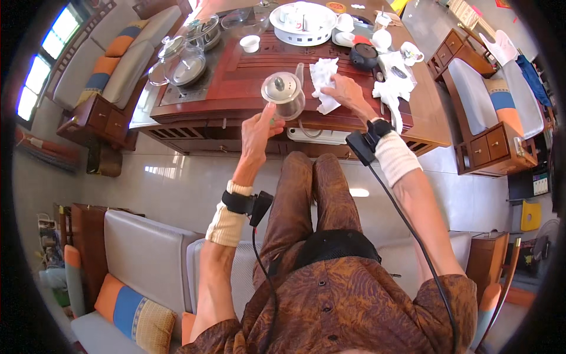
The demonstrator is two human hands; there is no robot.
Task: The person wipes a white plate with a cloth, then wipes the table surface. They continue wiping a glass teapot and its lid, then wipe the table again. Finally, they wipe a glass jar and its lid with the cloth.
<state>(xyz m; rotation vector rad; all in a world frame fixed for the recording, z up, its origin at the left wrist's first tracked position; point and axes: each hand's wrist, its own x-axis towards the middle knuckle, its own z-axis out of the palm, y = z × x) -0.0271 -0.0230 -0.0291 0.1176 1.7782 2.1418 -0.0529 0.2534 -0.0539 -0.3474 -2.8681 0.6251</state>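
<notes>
A clear glass teapot [287,104] with a metal lid stands near the front edge of the wooden tea tray [247,66], its spout pointing away to the right. My left hand [259,128] is at the pot's lower left, thumb against or close by its rim; whether it grips the handle cannot be told. To the right of the pot, my right hand [347,93] has its fingertips on a crumpled white cloth or tissue [324,73] lying on the tray. Beyond the cloth sits a small dark teapot [364,56].
A round white tray [303,37] holding cups stands at the back, with a small white cup [250,43] to its left. Glass pots [188,71] occupy the left side. More crumpled white cloth [393,79] and a white cup [411,53] lie at the right.
</notes>
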